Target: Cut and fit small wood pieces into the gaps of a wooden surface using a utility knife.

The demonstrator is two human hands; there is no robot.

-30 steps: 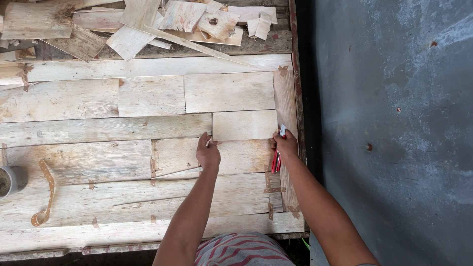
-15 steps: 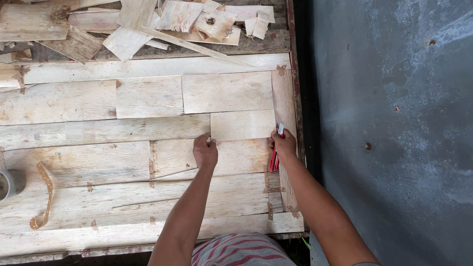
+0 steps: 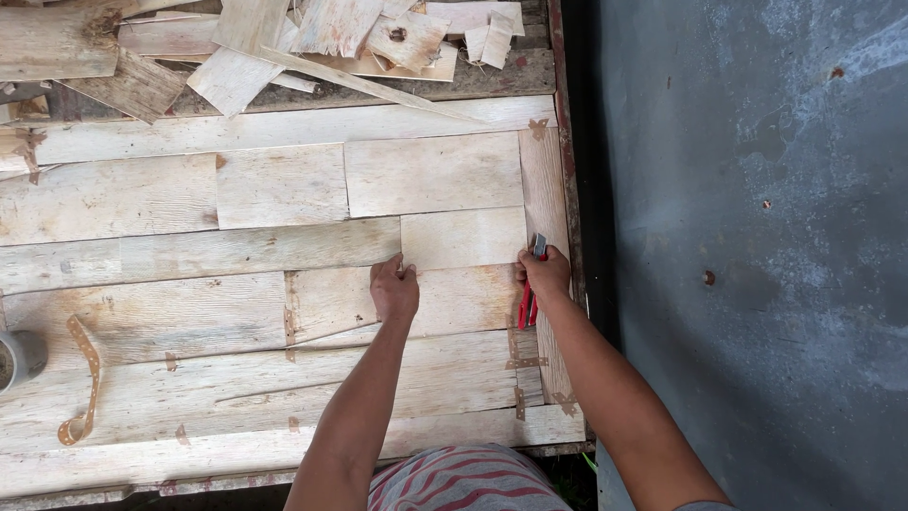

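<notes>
Bench of pale planks fills the view, offcuts heaped along its far edge. Near the right edge lies a short board; the left hand presses its left corner, fingers spread flat. The right hand grips red-handled pliers at its right end.

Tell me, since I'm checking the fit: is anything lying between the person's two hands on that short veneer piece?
Nothing visible does. The left hand presses the short veneer piece at its left corner, the right hand with the red-handled tool is at its right edge; bare wood between.
</notes>
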